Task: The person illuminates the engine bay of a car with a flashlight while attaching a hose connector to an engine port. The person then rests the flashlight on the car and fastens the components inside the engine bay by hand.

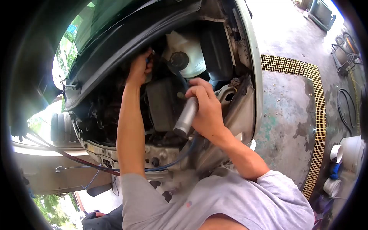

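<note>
My right hand (pixel 209 109) is wrapped around a silver cylindrical tool (pixel 186 117), whose dark end points down toward me. Its other end is hidden by my fingers. Deeper in the engine bay, my left hand (pixel 141 69) is closed near the windshield-side edge, with a small shiny tip and a bit of blue at its fingers. What it grips is too small to make out. Between and beyond both hands sits a whitish plastic reservoir (pixel 195 57) with a black cap (pixel 179 59). A dark rectangular cover (pixel 161 103) lies below my left hand.
A blue hose (pixel 172 163) curves across the car's front edge, close to the silver tool. The raised hood (pixel 103 61) is at the left. On the floor to the right are a yellow drain grate (pixel 320 103), a coiled black hose (pixel 347 115) and a white bucket (pixel 352 151).
</note>
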{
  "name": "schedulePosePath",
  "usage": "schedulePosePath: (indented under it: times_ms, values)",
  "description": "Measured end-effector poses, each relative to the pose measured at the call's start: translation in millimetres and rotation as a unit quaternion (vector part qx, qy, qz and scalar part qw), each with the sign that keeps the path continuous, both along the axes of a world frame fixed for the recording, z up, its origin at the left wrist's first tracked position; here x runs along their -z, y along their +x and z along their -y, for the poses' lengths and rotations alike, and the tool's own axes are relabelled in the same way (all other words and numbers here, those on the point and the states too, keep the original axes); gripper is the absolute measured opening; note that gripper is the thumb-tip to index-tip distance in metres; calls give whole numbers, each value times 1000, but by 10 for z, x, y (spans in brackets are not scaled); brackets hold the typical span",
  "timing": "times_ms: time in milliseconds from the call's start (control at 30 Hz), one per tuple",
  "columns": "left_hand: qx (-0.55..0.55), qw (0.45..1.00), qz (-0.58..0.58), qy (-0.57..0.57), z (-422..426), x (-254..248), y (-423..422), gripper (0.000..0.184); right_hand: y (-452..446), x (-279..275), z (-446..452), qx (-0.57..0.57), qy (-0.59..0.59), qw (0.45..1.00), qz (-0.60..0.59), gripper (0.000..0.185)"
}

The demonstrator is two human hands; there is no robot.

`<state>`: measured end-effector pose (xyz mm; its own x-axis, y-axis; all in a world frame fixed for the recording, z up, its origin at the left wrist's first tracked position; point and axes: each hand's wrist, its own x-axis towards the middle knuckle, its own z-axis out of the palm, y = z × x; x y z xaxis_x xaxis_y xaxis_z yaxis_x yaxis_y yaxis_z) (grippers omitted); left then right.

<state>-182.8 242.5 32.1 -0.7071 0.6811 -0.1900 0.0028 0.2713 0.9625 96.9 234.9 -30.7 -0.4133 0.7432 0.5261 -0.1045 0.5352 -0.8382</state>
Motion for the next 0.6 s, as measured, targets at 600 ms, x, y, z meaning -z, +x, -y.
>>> schedulePosePath:
  times_ms: [600]
  values:
    - [130, 969, -171, -119, -47, 85, -282, 41, -400, -305, -446, 68, 156, 984, -44, 38]
